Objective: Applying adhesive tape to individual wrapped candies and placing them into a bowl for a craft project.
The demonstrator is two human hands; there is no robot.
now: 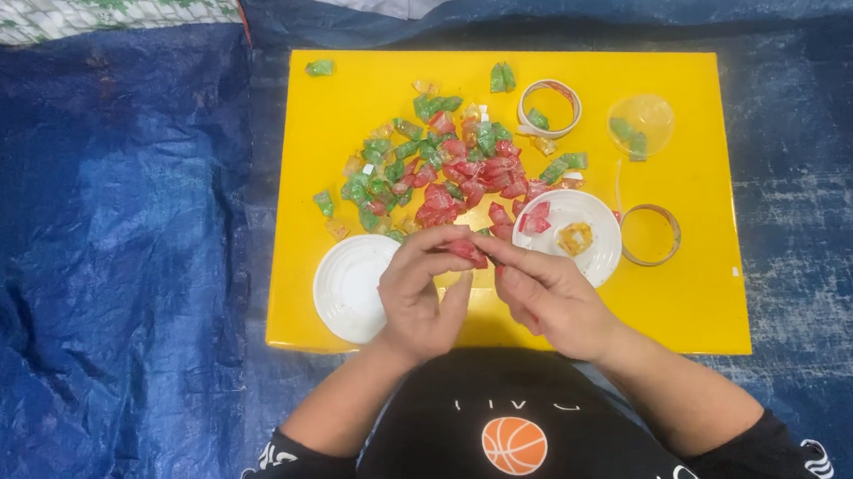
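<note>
My left hand (420,294) and my right hand (548,296) meet over the near edge of a yellow board (706,291). Together their fingertips pinch a small red wrapped candy (467,252). Just beyond them lies a heap of red and green wrapped candies (442,165). A white round lid (346,289) lies empty beside my left hand. Another white lid (583,220) by my right hand carries red candies and one yellow candy (575,237).
On the board's far right sit a tape ring (550,109) around a green candy, a clear plastic cup (642,125) with green candies, and an empty ring (650,235). A blue tarp (101,249) surrounds the board. Patterned cloth (77,12) lies at the top left.
</note>
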